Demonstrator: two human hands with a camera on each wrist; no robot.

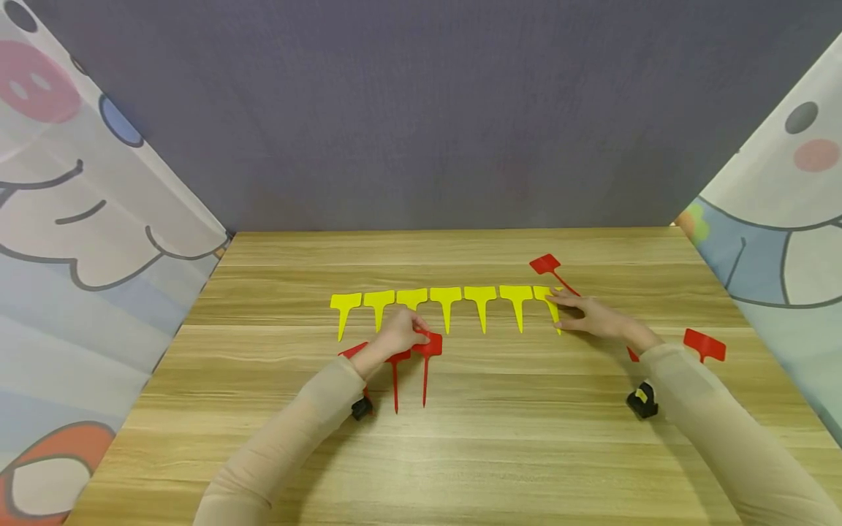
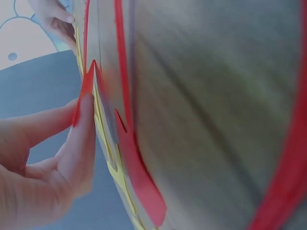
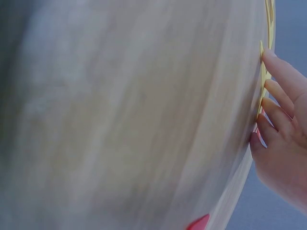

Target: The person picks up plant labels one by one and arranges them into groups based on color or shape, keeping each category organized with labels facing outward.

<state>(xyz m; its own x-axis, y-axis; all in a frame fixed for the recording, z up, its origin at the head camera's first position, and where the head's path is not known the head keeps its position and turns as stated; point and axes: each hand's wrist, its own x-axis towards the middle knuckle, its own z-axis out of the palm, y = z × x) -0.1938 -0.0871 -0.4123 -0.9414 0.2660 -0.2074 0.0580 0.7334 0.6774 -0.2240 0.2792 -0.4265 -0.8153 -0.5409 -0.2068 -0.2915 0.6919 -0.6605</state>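
A T-shaped red plant label (image 1: 431, 345) lies at the right end of a short red group, and my left hand (image 1: 397, 332) pinches its head between thumb and finger. In the left wrist view the pinched red label (image 2: 86, 88) tilts up at its head. Beside it lies another red label (image 1: 395, 383); a third (image 1: 353, 351) is partly hidden by my left forearm. Behind them runs a row of several yellow plant labels (image 1: 480, 294). My right hand (image 1: 590, 318), fingers spread and fairly straight, touches the rightmost yellow label (image 1: 544, 294).
Just behind my right hand lies a red label (image 1: 545, 264), its stem reaching towards the fingers. Another red label (image 1: 704, 345) sits partly behind the right forearm, near a red corner (image 1: 633, 355). A grey panel (image 1: 447, 146) rises at the back of the wooden table (image 1: 500, 453).
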